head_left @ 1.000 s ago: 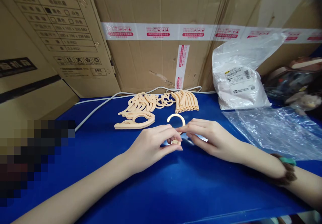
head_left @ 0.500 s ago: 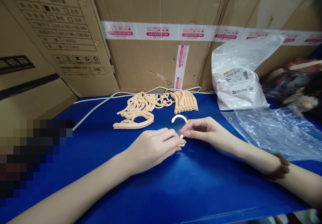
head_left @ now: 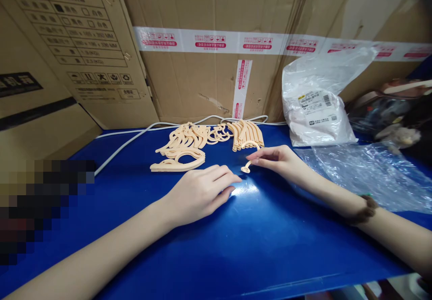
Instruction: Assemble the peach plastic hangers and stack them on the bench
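My right hand (head_left: 275,159) pinches a cream plastic hanger hook (head_left: 250,146) between thumb and fingertips. The hook's round base points down toward me, and its curved end reaches in front of a stack of hanger arms (head_left: 251,133). To the left, my left hand (head_left: 205,192) hovers low over the table with thumb and fingers apart and holds nothing. Just beyond it lie folded hanger pieces (head_left: 177,161). Behind those is a heap of curved hanger arms (head_left: 185,136), beside a small pile of loose hooks (head_left: 218,133).
A blue table (head_left: 209,255) spreads under my hands. Cardboard boxes (head_left: 202,79) stand along its back and left. A white cable (head_left: 126,145) runs behind the parts. At right are a labelled white plastic bag (head_left: 317,115) and a flat clear plastic sheet (head_left: 367,174).
My right hand has lifted the hook away from my left hand, up and slightly right, exposing its round base. My left hand has let go and its fingers have parted.
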`<state>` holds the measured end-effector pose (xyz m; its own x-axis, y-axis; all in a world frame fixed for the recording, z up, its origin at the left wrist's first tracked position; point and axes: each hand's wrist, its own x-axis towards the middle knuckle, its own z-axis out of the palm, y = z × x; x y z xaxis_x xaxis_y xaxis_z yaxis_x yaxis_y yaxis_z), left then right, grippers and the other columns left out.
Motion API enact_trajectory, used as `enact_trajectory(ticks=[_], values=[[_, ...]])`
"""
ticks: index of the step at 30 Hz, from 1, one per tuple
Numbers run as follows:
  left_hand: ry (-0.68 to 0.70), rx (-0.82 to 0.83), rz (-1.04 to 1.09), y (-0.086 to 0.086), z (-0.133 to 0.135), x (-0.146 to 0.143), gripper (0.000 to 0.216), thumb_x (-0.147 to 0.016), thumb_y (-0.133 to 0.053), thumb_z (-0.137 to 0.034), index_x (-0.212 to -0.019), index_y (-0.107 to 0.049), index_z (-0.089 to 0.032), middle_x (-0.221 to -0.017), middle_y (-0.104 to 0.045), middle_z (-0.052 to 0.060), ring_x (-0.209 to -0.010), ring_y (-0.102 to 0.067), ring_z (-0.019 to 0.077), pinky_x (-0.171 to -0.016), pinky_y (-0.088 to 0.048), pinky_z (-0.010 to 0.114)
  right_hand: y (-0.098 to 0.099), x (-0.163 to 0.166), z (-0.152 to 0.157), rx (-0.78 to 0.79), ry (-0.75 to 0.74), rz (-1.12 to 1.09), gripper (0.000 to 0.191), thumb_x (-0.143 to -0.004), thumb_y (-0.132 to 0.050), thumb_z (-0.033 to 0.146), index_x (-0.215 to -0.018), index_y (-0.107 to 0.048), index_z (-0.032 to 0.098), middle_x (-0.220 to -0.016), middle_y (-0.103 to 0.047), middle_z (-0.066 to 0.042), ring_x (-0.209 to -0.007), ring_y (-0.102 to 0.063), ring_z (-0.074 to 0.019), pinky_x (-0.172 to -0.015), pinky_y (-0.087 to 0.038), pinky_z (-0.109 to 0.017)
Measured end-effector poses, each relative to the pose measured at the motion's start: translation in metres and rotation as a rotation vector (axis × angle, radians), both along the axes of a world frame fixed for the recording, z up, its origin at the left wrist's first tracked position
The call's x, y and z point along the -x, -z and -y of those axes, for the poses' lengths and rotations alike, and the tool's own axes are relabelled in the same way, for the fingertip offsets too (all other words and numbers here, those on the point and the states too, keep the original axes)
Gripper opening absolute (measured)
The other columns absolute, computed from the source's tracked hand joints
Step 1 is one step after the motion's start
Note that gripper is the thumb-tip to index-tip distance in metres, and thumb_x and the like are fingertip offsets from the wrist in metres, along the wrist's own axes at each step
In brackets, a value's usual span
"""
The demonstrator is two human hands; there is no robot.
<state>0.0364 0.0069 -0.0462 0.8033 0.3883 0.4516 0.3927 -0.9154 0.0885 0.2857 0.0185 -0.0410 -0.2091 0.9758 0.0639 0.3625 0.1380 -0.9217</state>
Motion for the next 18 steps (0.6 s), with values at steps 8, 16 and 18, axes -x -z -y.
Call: enact_trajectory(ticks=[8,16,18], values=[[-0.238,0.015,0.035,-0.010,-0.018,-0.009,0.019,-0.095,-0.044,-0.022,-0.101,-0.062,-0.016,-0.097,-0.067,0.004,-0.090,-0.061,0.0189,-0.075,-0.045,0.030,-0.010,0.001,0.007,0.121,0.084,-0.134,0.027,-0.068,-0.076,0.033,-0.091,-0.075,0.019,-0.092,-0.075,-0.005,-0.086,-0.067,-0.0188,-0.088,-0.047,-0.036],[-0.422,0.095,0.081,-0.020,-0.074,-0.053,0.018,-0.091,-0.047,-0.022,-0.092,-0.064,-0.015,-0.093,-0.067,0.007,-0.084,-0.061,0.0197,-0.072,-0.045,0.030,-0.011,0.002,0.010,0.150,0.044,-0.098,0.025,-0.073,-0.072,0.032,-0.094,-0.074,0.018,-0.095,-0.074,-0.006,-0.087,-0.066,-0.0182,-0.083,-0.048,-0.033],[-0.435,0.088,0.047,-0.021,-0.085,-0.067,0.023,-0.091,-0.048,-0.030,-0.087,-0.065,-0.015,-0.092,-0.067,0.009,-0.091,-0.059,0.0240,-0.075,-0.046,0.033,-0.010,0.002,0.011,0.155,0.029,-0.089,0.025,-0.074,-0.071,0.032,-0.095,-0.074,0.018,-0.095,-0.074,-0.006,-0.085,-0.066,-0.0176,-0.082,-0.049,-0.033]])
